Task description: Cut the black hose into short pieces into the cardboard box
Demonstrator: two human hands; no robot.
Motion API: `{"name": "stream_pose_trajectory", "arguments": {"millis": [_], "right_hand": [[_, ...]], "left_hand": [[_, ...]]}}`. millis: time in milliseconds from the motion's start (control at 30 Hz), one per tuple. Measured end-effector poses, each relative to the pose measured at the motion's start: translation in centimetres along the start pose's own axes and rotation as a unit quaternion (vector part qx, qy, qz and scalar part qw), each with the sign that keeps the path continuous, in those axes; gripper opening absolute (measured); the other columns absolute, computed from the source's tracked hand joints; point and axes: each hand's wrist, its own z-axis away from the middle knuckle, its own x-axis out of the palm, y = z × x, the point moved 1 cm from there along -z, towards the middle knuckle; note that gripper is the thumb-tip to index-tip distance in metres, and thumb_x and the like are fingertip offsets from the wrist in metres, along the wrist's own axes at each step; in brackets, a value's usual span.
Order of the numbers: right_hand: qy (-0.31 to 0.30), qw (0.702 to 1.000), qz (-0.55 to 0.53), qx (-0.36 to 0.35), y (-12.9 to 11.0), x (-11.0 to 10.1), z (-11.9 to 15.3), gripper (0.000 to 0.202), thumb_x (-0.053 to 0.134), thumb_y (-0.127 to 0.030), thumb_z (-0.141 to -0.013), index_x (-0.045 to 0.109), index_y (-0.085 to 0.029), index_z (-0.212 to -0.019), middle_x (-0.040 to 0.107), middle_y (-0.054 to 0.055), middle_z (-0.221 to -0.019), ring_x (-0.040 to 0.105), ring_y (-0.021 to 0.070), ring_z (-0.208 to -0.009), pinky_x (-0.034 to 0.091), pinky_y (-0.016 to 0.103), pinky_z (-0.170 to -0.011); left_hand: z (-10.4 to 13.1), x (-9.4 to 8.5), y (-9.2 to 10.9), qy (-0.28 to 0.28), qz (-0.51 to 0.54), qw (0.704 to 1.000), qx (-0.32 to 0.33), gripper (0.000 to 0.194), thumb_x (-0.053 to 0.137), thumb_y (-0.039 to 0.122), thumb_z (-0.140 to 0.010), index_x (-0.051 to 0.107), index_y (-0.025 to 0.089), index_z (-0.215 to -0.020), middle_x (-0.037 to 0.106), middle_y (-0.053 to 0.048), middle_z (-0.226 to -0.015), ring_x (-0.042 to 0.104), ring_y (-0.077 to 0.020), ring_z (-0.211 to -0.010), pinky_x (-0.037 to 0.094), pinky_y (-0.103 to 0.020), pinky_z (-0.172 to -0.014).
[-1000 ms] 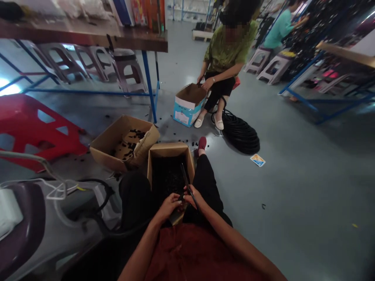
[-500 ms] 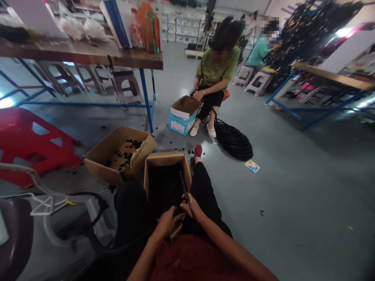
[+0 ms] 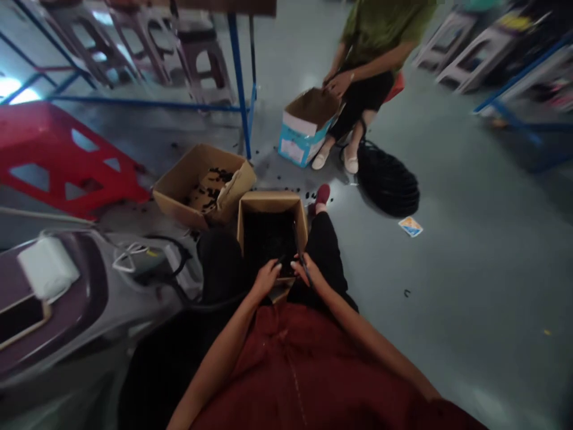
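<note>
My left hand [image 3: 267, 278] is closed round a black hose, whose short end pokes out past the fingers toward the box. In my right hand [image 3: 308, 270] is a long, thin dark tool, pointing forward over the box's right side; its exact kind is too dark to tell. Both hands are apart, above the near edge of an open cardboard box [image 3: 271, 196] between my knees. Dark pieces [image 3: 268, 239] fill much of that box. The hose [image 3: 215, 307] runs back from my left hand across my left thigh.
A second cardboard box [image 3: 176, 200] with black pieces stands at the left, near a red stool [image 3: 54, 155]. Ahead, a seated person works over a blue-white box [image 3: 298, 143], beside coiled black hose [image 3: 389, 179]. A stool [image 3: 85, 286] at my left bears a phone [image 3: 22, 319].
The view has tilted downward, so the boxes and the other person appear higher. My hands have moved apart slightly, and the hose end now shows at my left fingers.
</note>
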Motion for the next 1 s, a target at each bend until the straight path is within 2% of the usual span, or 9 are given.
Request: {"name": "stream_pose_trajectory", "arguments": {"millis": [133,200,300,367,467,600,767,1000], "right_hand": [[-0.044,0.997,0.056,0.004,1.1,-1.5,1.4,0.042,0.066,-0.046,-0.079,0.054,-0.022,-0.111,0.065,0.001,-0.085,0.062,0.0185,-0.077,0.048,0.031,-0.075],[-0.077,0.989,0.126,0.001,1.3,-2.0,2.3,0.045,0.064,-0.048,-0.082,0.055,-0.02,-0.116,0.068,0.005,-0.093,0.064,0.021,-0.083,0.047,0.032,-0.078],[-0.122,0.967,0.223,-0.01,1.3,-2.3,3.2,0.052,0.059,-0.049,-0.086,0.052,-0.017,-0.126,0.069,0.01,-0.104,0.066,0.0235,-0.092,0.047,0.031,-0.08],[-0.139,0.959,0.247,-0.014,1.0,-2.2,3.4,0.056,0.059,-0.05,-0.087,0.049,-0.015,-0.13,0.069,0.012,-0.108,0.067,0.024,-0.094,0.047,0.031,-0.08],[-0.152,0.952,0.266,-0.005,0.6,-2.2,3.3,0.058,0.058,-0.05,-0.088,0.048,-0.013,-0.132,0.069,0.014,-0.112,0.067,0.025,-0.098,0.047,0.03,-0.082],[-0.168,0.942,0.291,0.001,0.1,-2.2,3.1,0.058,0.058,-0.051,-0.088,0.049,-0.013,-0.132,0.068,0.016,-0.115,0.067,0.0269,-0.101,0.046,0.03,-0.082],[-0.167,0.939,0.301,0.002,0.1,-1.9,3.2,0.054,0.056,-0.05,-0.09,0.049,-0.014,-0.131,0.068,0.016,-0.114,0.067,0.0269,-0.101,0.046,0.03,-0.08],[-0.19,0.951,0.242,-0.014,0.4,-2.3,2.9,0.061,0.059,-0.052,-0.087,0.047,-0.013,-0.133,0.068,0.014,-0.111,0.066,0.0241,-0.095,0.047,0.031,-0.081]], "left_hand": [[-0.8,-0.1,-1.3,0.051,0.025,0.998,-0.018,0.041,0.039,0.036,-0.096,0.058,0.014,-0.126,0.066,-0.003,-0.083,0.06,-0.0134,-0.073,0.047,-0.025,-0.071],[-1.0,-0.1,-1.6,0.067,0.03,0.997,-0.015,0.041,0.041,0.036,-0.096,0.056,0.014,-0.128,0.064,-0.002,-0.082,0.058,-0.0125,-0.073,0.046,-0.024,-0.07],[-0.9,-0.1,-1.6,0.075,0.032,0.997,-0.001,0.039,0.045,0.036,-0.095,0.058,0.014,-0.124,0.062,-0.002,-0.08,0.057,-0.0123,-0.073,0.044,-0.023,-0.07],[-0.8,-0.2,-1.5,0.073,0.034,0.997,0.008,0.039,0.045,0.036,-0.095,0.06,0.014,-0.123,0.062,-0.001,-0.079,0.057,-0.0124,-0.073,0.044,-0.023,-0.07],[-0.6,-0.3,-1.3,0.07,0.043,0.997,0.015,0.041,0.045,0.035,-0.095,0.059,0.013,-0.127,0.064,-0.002,-0.081,0.059,-0.0125,-0.073,0.045,-0.023,-0.07],[-0.6,-0.2,-1.1,0.061,0.057,0.996,0.018,0.044,0.047,0.031,-0.094,0.059,0.013,-0.132,0.07,-0.006,-0.093,0.062,-0.0123,-0.077,0.048,-0.024,-0.075],[-0.6,-0.1,-1.0,0.055,0.064,0.996,0.013,0.046,0.05,0.031,-0.092,0.061,0.012,-0.132,0.071,-0.008,-0.103,0.063,-0.0126,-0.081,0.05,-0.023,-0.078],[-0.5,-0.3,-1.1,0.035,0.069,0.997,0.028,0.046,0.049,0.031,-0.092,0.061,0.013,-0.133,0.073,-0.005,-0.097,0.062,-0.0119,-0.077,0.05,-0.024,-0.079]]}}
